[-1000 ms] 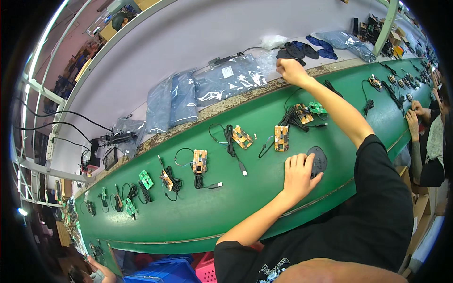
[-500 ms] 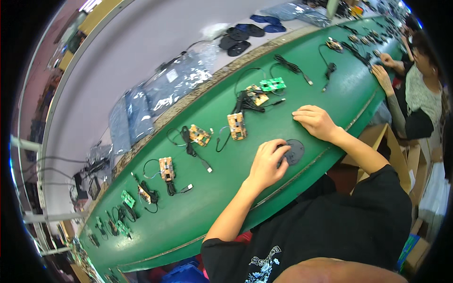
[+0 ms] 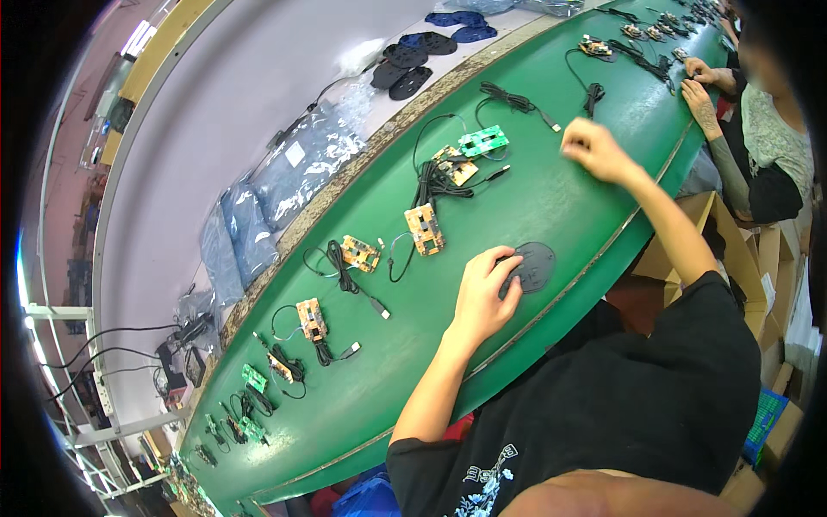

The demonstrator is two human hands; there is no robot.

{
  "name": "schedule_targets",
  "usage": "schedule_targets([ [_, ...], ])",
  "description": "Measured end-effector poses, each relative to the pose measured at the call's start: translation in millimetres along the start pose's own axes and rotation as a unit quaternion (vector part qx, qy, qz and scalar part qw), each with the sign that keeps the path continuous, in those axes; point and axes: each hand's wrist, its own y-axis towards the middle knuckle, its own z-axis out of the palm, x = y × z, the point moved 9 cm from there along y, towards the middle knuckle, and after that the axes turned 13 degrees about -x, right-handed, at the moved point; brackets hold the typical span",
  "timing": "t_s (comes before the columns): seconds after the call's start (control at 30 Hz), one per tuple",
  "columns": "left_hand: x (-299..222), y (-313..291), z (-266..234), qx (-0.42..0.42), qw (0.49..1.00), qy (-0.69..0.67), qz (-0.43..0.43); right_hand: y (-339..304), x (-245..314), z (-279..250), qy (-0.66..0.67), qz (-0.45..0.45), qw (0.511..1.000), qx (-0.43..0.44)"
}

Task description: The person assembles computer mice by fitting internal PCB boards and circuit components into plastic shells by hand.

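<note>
A dark grey round plastic cover (image 3: pixel 536 267) lies flat on the green belt surface (image 3: pixel 362 388) close to its near edge. My left hand (image 3: pixel 484 293) grips the left rim of this cover between thumb and fingers. Farther right, my right hand (image 3: pixel 594 151) hovers above the belt with fingers curled in; whether something small is in them is hidden. To the left of the cover lies a tan circuit board (image 3: pixel 425 229). Beyond it are another tan board (image 3: pixel 454 165), a green board (image 3: pixel 484 140) and black bundled cables (image 3: pixel 435 185).
More boards with USB cables, such as a tan one (image 3: pixel 312 320), line the belt to the left. Dark oval covers (image 3: pixel 405 67) and plastic bags (image 3: pixel 301 164) lie on the far ledge. A co-worker's hands (image 3: pixel 699 95) are at the upper right, cardboard boxes (image 3: pixel 715 233) below.
My right hand has lifted and moved away from me, its fingers curling in. My left hand stays at the cover. The whole view has shifted slightly.
</note>
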Motion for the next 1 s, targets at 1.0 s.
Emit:
schedule_targets([
  [1.0,7,-12,-33,-0.086,0.975,0.198,-0.043,-72,141,89,0.56,0.346,0.741,0.132],
])
